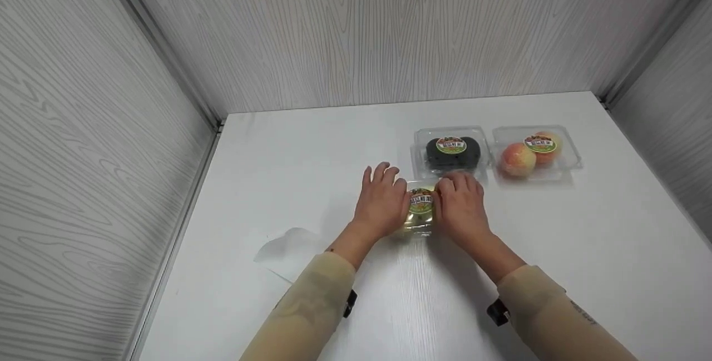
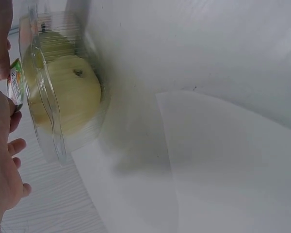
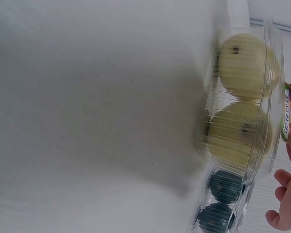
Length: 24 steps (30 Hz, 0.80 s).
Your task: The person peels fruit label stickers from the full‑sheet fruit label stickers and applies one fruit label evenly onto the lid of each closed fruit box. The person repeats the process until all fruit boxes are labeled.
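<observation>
In the head view a clear plastic fruit box (image 1: 418, 230) sits on the table between both hands. Inside are two round pale yellow fruits (image 2: 70, 92), each with a dark spot at its end. An oval printed label (image 1: 421, 201) lies at the top of the lid; whether it is fully stuck down cannot be seen. On the label's left edge, my left hand (image 1: 382, 205) pinches with thumb and finger, the other fingers spread loosely. My right hand (image 1: 460, 205) pinches the right edge. The fingertips are partly hidden in the wrist views.
Behind stand a labelled clear box with dark fruits (image 1: 453, 155) and another with two pink-yellow peaches (image 1: 518, 159). A thin white sheet (image 1: 289, 244) lies left of the left forearm. Wood-grain panels (image 1: 345, 33) enclose the white table (image 1: 267, 183) at the back and sides.
</observation>
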Each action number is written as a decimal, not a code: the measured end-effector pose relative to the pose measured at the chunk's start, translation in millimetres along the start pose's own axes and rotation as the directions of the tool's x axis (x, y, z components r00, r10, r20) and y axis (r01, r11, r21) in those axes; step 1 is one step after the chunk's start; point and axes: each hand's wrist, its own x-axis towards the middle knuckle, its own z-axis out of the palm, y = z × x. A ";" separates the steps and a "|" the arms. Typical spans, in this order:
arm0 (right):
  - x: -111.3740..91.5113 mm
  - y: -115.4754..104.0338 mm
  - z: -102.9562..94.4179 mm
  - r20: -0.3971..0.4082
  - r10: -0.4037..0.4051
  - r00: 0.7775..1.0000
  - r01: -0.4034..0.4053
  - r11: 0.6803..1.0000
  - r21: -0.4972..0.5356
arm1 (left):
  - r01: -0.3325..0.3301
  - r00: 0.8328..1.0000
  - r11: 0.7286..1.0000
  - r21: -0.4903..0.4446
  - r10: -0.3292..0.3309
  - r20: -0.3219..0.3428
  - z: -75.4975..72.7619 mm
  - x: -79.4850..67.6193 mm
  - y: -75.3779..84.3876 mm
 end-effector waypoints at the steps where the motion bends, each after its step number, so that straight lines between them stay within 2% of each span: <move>1: 0.1 0.2 0.4 0.003 0.002 1.000 -0.002 1.000 -0.002 | 0.000 1.000 1.000 -0.003 0.000 -0.005 0.4 0.1 0.0; 9: 1.0 1.4 3.7 0.020 0.024 1.000 -0.024 1.000 -0.007 | 0.015 1.000 1.000 -0.023 -0.015 -0.020 3.7 1.3 -0.8; 24: 1.0 1.1 6.2 0.020 0.037 0.999 -0.037 0.999 0.017 | 0.038 0.999 0.999 0.017 -0.038 0.025 3.1 1.6 -0.4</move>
